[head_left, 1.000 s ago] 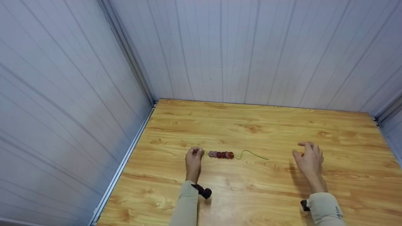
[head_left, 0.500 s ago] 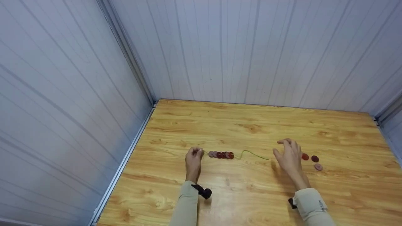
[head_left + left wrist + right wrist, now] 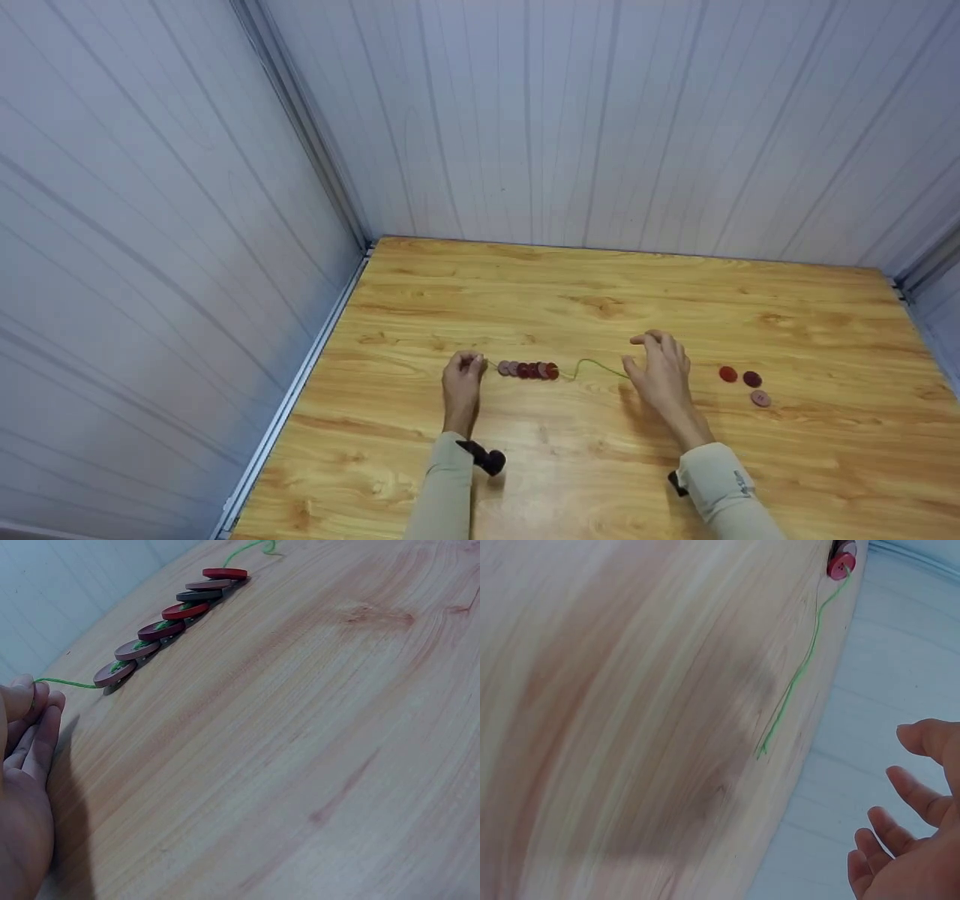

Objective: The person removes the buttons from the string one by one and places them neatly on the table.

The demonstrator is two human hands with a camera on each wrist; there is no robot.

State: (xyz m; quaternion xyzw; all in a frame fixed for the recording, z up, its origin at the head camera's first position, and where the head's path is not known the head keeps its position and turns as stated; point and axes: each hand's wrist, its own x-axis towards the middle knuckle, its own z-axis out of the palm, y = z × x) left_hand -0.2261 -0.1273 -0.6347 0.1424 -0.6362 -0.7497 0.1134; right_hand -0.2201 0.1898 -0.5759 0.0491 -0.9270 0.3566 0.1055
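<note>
See the row of buttons (image 3: pixel 529 370) on the surface (image 3: pixel 570 450), tilted one over another, with green string (image 3: pixel 596 364) through the holes. Looks light, hard and smooth, maybe plastic, so likely easy to slide and not easy to break. Could slip between fingers, though. Best to pinch a button by its round edge, away from the holes. Seems thin, soft and bendy, the string, so likely floppy when pushed; best to pinch close to its far tip, right of the row. Pinching the string just left of the row with the left hand (image 3: pixel 463 384). Holding nothing in the right hand (image 3: pixel 664 375), well right of the row, near the string's tip, fingers loosely bent and apart. Farther right of the row: three loose buttons (image 3: pixel 752 379), red, dark and pink.
</note>
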